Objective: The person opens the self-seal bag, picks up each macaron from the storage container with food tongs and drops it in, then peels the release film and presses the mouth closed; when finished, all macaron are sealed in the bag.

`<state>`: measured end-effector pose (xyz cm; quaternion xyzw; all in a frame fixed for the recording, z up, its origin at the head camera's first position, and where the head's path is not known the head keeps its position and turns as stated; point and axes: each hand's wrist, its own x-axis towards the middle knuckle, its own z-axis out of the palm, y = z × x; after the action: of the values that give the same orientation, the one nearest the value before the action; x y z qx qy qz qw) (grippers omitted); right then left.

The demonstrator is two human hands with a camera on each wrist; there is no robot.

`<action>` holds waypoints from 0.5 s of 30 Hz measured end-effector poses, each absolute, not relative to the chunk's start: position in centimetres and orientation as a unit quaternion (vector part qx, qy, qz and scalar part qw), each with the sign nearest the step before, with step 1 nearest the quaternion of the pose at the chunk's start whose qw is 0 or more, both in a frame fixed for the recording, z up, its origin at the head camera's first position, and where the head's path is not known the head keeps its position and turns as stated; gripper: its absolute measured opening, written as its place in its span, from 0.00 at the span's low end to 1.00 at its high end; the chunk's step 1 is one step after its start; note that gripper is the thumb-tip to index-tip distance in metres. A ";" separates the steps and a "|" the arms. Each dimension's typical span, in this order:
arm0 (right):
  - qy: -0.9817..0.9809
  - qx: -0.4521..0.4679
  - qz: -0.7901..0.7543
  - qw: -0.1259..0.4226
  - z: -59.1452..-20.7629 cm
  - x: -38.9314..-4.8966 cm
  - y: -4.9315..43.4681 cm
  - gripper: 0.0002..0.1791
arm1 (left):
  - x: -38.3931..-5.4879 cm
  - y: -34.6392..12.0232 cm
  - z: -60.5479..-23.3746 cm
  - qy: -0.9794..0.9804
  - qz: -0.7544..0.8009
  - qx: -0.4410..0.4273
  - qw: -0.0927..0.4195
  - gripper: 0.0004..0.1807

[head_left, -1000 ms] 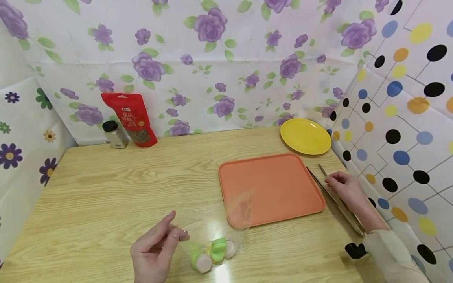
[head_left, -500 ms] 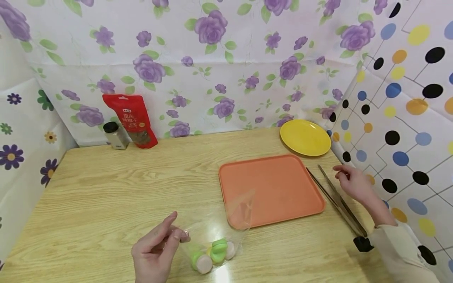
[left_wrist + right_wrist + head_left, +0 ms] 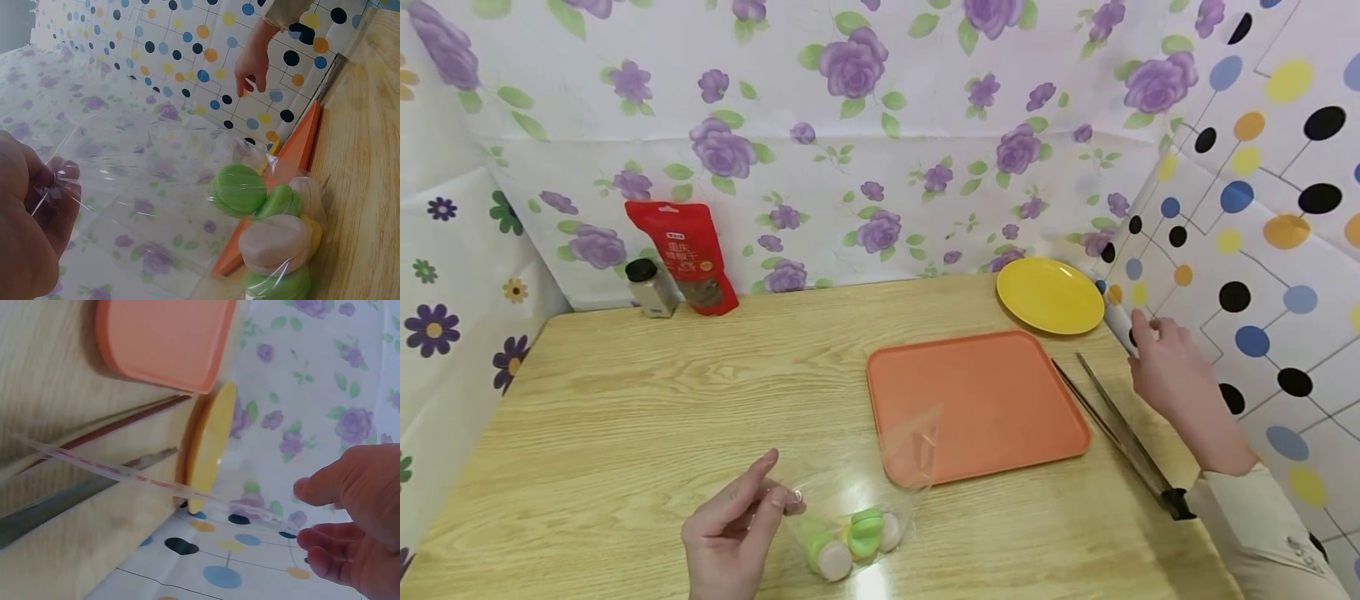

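Note:
A clear plastic bag (image 3: 150, 165) holds several macarons, with green macarons (image 3: 239, 190), pale pinkish ones (image 3: 275, 240) and a yellow one partly covered. My left hand (image 3: 733, 525) pinches the bag by its mouth, and the filled end rests on the wooden table. Over by the dotted wall my right hand (image 3: 1176, 383) is raised, thumb and fingertips apart in the right wrist view. A thin clear strip with red print (image 3: 153, 481) trails from those fingertips and seems to cling to them. Its far end passes above metal tongs (image 3: 62, 503).
An orange tray (image 3: 977, 408) lies right of centre, with one bag corner over its near edge. Behind it on the right sits a yellow plate (image 3: 1050, 294). A red pouch (image 3: 688, 258) and a black-capped jar (image 3: 652, 289) stand at the back left, against the flowered wall.
My right hand has moved rightward from over the tongs, up beside the dotted wall, and its fingers have parted. The left hand and bag stay almost where they were.

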<state>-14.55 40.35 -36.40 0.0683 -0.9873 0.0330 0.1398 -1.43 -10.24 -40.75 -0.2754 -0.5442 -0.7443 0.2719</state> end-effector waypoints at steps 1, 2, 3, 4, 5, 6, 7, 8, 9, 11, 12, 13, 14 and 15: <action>-0.988 0.065 0.033 0.139 -36.2 -14.6 40.4 0.37 | -1.4 -10.2 -40.8 -0.546 -0.743 -0.275 0.272 0.21; -0.987 0.063 0.034 0.146 -36.0 -14.7 40.4 0.40 | -1.4 -10.3 -40.8 -0.547 -0.743 -0.275 0.271 0.21; -0.985 0.063 0.040 0.155 -35.9 -14.8 40.4 0.42 | -1.4 -10.3 -40.8 -0.548 -0.742 -0.274 0.271 0.21; -0.982 0.067 0.044 0.169 -35.7 -14.9 40.4 0.42 | -1.4 -10.3 -40.8 -0.549 -0.742 -0.273 0.270 0.21; -0.977 0.077 0.047 0.192 -35.6 -15.0 40.4 0.43 | -1.4 -10.3 -40.8 -0.550 -0.742 -0.273 0.270 0.21; -0.971 0.087 0.051 0.217 -35.4 -15.1 40.4 0.42 | -1.4 -10.3 -40.8 -0.550 -0.742 -0.272 0.269 0.21; -0.963 0.099 0.053 0.245 -35.2 -15.2 40.4 0.42 | -1.4 -10.3 -40.8 -0.551 -0.742 -0.272 0.268 0.21; -0.954 0.113 0.056 0.273 -35.0 -15.3 40.3 0.42 | -1.4 -10.3 -40.8 -0.550 -0.743 -0.273 0.267 0.21; -0.946 0.124 0.062 0.293 -34.8 -15.3 40.2 0.42 | -1.4 -10.3 -40.8 -0.550 -0.743 -0.272 0.267 0.21; -0.933 0.138 0.071 0.326 -34.2 -15.3 39.9 0.42 | -1.4 -10.3 -40.8 -0.550 -0.743 -0.272 0.267 0.21; -0.934 0.134 0.080 0.323 -33.9 -15.2 39.7 0.42 | -1.4 -10.3 -40.9 -0.550 -0.743 -0.273 0.268 0.21; -0.933 0.136 0.087 0.320 -33.5 -15.0 39.3 0.41 | -1.4 -10.3 -40.9 -0.550 -0.742 -0.273 0.268 0.21; -0.933 0.141 0.099 0.317 -33.3 -14.8 38.9 0.41 | -1.4 -10.3 -40.9 -0.550 -0.742 -0.275 0.269 0.21; -0.930 0.150 0.113 0.316 -33.2 -14.6 38.4 0.40 | -1.4 -10.3 -40.9 -0.551 -0.740 -0.275 0.269 0.21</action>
<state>-14.61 38.44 -33.17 0.1505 -0.9300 0.1132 0.3158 -1.44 -10.28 -40.94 -0.2752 -0.5512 -0.7402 0.2693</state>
